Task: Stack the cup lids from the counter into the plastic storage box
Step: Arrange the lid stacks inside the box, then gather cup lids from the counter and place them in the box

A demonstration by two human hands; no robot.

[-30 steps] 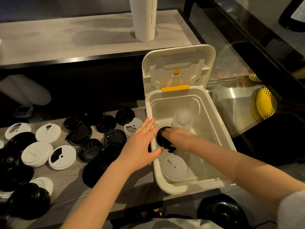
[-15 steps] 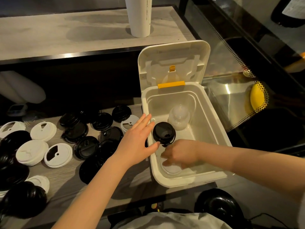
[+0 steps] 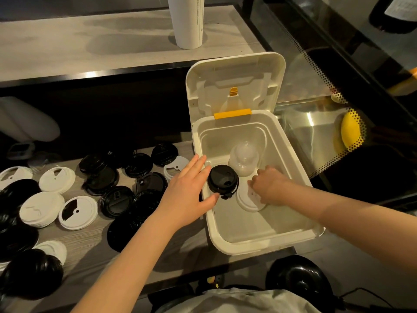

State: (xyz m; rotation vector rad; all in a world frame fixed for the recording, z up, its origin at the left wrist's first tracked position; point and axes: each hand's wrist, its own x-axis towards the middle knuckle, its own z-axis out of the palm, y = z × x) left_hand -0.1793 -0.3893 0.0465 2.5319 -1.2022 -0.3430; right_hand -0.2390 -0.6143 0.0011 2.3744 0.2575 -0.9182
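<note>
The cream plastic storage box [image 3: 266, 247] stands open at the counter's right end, its hinged lid [image 3: 234, 75] tipped back. Inside it are a black cup lid [image 3: 222, 179] by the left wall, clear dome lids [image 3: 243, 157] behind it, and a white lid [image 3: 246, 201] on the floor. My right hand [image 3: 268, 186] is down in the box, fingers curled on the white lid. With fingers straight, my left hand [image 3: 187, 195] rests on the box's left rim, its thumb inside. Several black lids [image 3: 116, 201] and white lids [image 3: 77, 212] lie spread on the counter [image 3: 90, 245] to the left.
A tall white tube of cups [image 3: 188, 21] stands on the raised shelf behind. A glass display case with a yellow object [image 3: 349, 132] closes off the right side. A round black object [image 3: 297, 276] sits below the counter's front edge.
My right hand let go of the black lid beside the box's left wall, dropped to the white lid near the front, and has shifted it back next to the black lid. The left hand stayed on the rim.
</note>
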